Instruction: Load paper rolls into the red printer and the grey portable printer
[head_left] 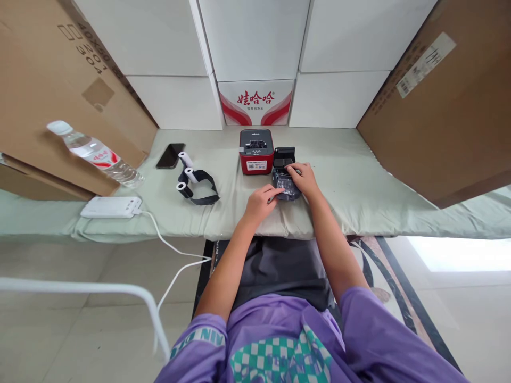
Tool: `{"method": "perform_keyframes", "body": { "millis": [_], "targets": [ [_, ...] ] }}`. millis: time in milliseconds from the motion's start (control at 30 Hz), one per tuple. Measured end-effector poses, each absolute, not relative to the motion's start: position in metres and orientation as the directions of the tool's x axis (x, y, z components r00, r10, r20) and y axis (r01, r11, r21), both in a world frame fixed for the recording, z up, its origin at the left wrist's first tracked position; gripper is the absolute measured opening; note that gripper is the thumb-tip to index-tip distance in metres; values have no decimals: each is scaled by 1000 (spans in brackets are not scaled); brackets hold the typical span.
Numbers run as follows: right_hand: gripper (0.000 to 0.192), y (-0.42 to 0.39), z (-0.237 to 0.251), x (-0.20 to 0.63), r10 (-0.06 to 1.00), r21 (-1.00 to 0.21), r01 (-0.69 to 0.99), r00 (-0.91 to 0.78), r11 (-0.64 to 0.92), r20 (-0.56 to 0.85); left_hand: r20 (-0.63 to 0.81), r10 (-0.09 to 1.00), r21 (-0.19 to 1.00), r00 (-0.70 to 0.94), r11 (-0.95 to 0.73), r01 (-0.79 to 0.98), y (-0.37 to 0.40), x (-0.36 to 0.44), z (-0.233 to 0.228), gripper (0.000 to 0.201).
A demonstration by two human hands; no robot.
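Note:
A small black keypad device, which looks like a handheld card terminal, lies on the cloth-covered surface. Its dark lid stands raised at the far end, beside a red and black label printer. My left hand reaches in from the left, its index finger stretched onto the keypad and the other fingers bent. At the device's upper right, my right hand has its fingers bent around the edge near the raised lid. Its thumb is mostly hidden.
Left of the printer lie several small rolls with a curled black strip, and a phone. A water bottle and a white power bank with a cable sit farther left. Cardboard boxes flank the surface; white boxes back it.

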State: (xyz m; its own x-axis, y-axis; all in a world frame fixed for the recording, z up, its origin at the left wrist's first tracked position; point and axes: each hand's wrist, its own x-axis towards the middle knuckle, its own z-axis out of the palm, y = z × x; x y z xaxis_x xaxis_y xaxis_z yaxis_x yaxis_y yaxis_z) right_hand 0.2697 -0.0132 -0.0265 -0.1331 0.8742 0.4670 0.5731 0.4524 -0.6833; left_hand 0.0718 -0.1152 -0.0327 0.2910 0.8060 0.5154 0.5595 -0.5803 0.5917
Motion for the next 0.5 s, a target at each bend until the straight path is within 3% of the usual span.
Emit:
{"method": "perform_keyframes", "body": {
  "millis": [167,267,333,433,500],
  "targets": [
    [62,-15,-24,269,886,-713,546,-135,439,443,592,754,488,285,-617,617,-120,72,-29,35],
    [69,-17,-24,268,893,-725,546,-106,419,436,683,662,373,310,-680,631,-145,74,-33,19],
    [69,-19,-24,268,896,-732,543,-94,412,435,695,623,344,358,-726,595,-170,75,-42,23],
    [65,-21,-24,267,893,-750,519,-67,411,444,598,608,362,522,-786,501,-207,78,-60,30],
    [61,-23,-23,267,894,-766,502,-35,402,446,459,634,430,622,-772,468,-221,82,-71,30]
  ]
}}
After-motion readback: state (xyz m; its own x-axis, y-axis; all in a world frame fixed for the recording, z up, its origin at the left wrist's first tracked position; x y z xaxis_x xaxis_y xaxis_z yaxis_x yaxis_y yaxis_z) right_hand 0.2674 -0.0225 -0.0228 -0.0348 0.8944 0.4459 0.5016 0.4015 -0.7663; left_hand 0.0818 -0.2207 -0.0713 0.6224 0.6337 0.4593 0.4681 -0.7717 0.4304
